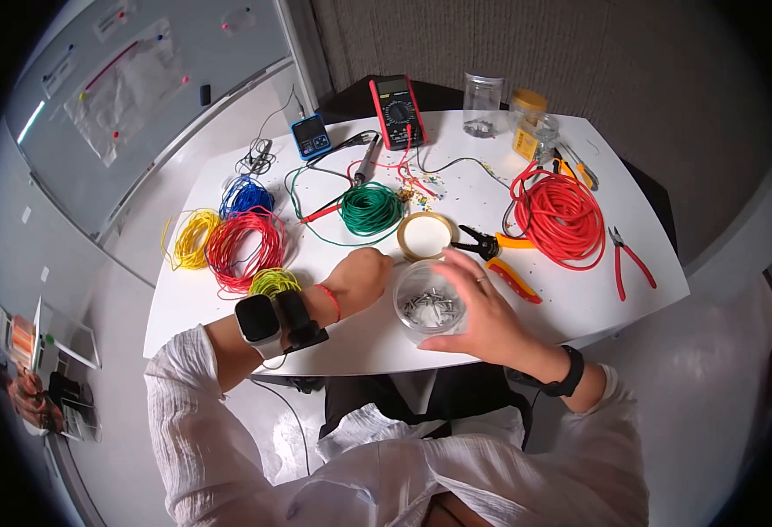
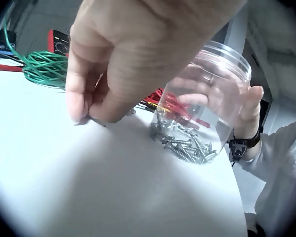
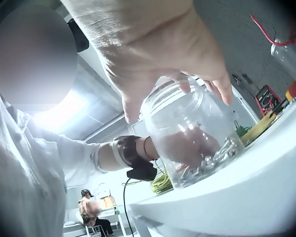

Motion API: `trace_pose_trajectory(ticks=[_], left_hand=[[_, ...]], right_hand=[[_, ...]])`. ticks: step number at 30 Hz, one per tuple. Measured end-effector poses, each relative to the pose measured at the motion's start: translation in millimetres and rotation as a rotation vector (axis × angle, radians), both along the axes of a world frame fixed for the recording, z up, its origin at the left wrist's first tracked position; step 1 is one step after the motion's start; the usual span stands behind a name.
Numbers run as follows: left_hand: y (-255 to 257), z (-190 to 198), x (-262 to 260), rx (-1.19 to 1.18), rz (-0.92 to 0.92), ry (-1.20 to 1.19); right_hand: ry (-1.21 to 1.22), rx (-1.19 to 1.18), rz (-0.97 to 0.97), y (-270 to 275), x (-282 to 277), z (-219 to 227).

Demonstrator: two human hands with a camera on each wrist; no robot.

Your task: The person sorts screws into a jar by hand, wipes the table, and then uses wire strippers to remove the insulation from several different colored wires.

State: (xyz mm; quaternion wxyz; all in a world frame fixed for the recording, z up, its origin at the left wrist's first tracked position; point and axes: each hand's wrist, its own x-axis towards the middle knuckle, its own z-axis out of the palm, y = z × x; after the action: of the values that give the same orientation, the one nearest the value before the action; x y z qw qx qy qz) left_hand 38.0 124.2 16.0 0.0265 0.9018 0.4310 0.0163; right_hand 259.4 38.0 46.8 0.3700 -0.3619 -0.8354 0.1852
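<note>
My right hand [image 1: 496, 321] holds a clear plastic jar [image 3: 165, 133] at the table's front edge, thumb on one side and fingers on the other. Inside, near the bottom, lie several silver screws [image 2: 187, 143]. The jar's mouth is uncovered, and a gold-rimmed lid [image 1: 401, 235] lies just behind it. Left of the jar, my left hand [image 1: 364, 277] is low over the tabletop. Its thumb and fingers pinch a small grey metal piece [image 2: 96, 121], mostly hidden by the fingertips.
Wire strippers [image 1: 513, 279] lie right of the lid, near a red wire coil [image 1: 561, 215] and red-handled cutters [image 1: 619, 255]. Green [image 1: 371, 209], blue, yellow and red coils lie left. Behind stand a multimeter [image 1: 397, 112] and clear jars [image 1: 482, 101]. The table [image 2: 138, 197] is white.
</note>
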Motion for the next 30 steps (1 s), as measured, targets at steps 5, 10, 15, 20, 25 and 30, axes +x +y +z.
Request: trace_pose_trajectory(ticks=[5, 10, 15, 20, 25, 30], left_hand=[[-27, 84, -2, 0.078, 0.009, -0.377], [-57, 135, 22, -0.065, -0.193, -0.533], [-43, 101, 12, 0.129, -0.403, -0.466], [-68, 97, 10, -0.054, 0.071, -0.303], [-51, 81, 1, -0.142, -0.005, -0.306], [-74, 120, -25, -0.563, 0.353, -0.507]], right_hand=[[0.269, -0.189, -0.102, 30, 36, 13], [-0.463, 0.126, 0.093, 80, 29, 22], [-0.595, 0.014, 0.283, 105, 1, 9], [-0.607, 0.004, 0.361, 117, -9, 1], [-0.607, 0.193, 0.343, 116, -21, -19], [-0.741, 0.287, 0.192, 109, -23, 20]])
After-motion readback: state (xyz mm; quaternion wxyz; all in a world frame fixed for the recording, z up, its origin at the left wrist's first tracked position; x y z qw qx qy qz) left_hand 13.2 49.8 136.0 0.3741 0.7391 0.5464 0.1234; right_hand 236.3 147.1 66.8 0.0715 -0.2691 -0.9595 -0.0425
